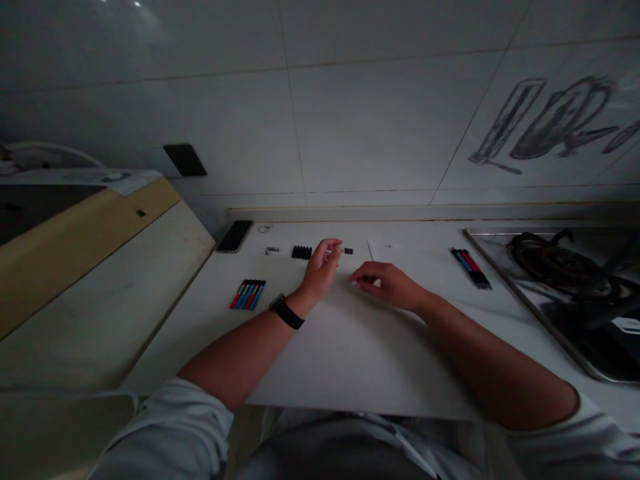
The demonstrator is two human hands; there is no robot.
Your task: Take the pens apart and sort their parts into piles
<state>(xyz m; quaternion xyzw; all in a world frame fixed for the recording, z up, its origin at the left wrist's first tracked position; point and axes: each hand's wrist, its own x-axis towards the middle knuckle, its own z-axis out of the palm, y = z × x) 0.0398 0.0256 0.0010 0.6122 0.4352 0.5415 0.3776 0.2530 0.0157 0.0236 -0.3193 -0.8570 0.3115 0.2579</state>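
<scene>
My left hand (321,268), with a black band on its wrist, is raised slightly over the white counter (350,340), fingers pinched around a small part I cannot make out. Just beyond its fingertips lies a small black piece (348,251), and a row of black caps (301,252) sits to its left. My right hand (384,283) rests on the counter with fingers curled, touching a thin white piece near its fingertips. A white tube (373,250) lies just behind it.
A bunch of red and blue pens (247,294) lies at the left, another bunch (471,267) at the right near a gas stove (565,280). A dark phone (235,235) and small metal springs (272,250) lie at the back. A tiled wall stands behind.
</scene>
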